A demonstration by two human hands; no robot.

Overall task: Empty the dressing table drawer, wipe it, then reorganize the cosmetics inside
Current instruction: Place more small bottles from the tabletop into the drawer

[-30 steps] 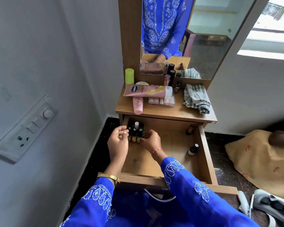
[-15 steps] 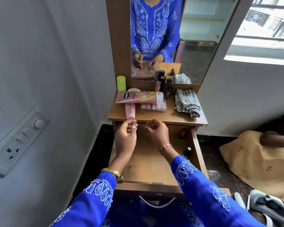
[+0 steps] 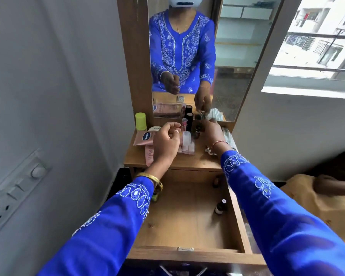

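The wooden drawer [image 3: 189, 250] is pulled out below me. Inside it a small dark bottle [image 3: 220, 206] lies near the right wall, and another [image 3: 215, 181] sits at the back right corner. My left hand [image 3: 165, 143] hovers over the tabletop [image 3: 195, 162] with its fingers curled on a small, mostly hidden bottle. My right hand [image 3: 213, 132] reaches to the back of the tabletop by the mirror [image 3: 235, 56]. Its fingertips are closed on a small dark bottle among others [image 3: 197, 130] standing there.
On the tabletop lie a pink Vaseline tube [image 3: 144, 137], a second pink tube [image 3: 149, 156], a green-capped bottle [image 3: 140, 121], a white jar [image 3: 154, 128], black tubes [image 3: 188, 117], a clear case [image 3: 186, 145] and a striped cloth [image 3: 230, 139]. A grey wall with a switch panel [image 3: 18, 188] stands at the left.
Both hands have lifted out of the drawer, where they closed around a cluster of small bottles, and moved up and forward over the tabletop. The view has tilted upward.
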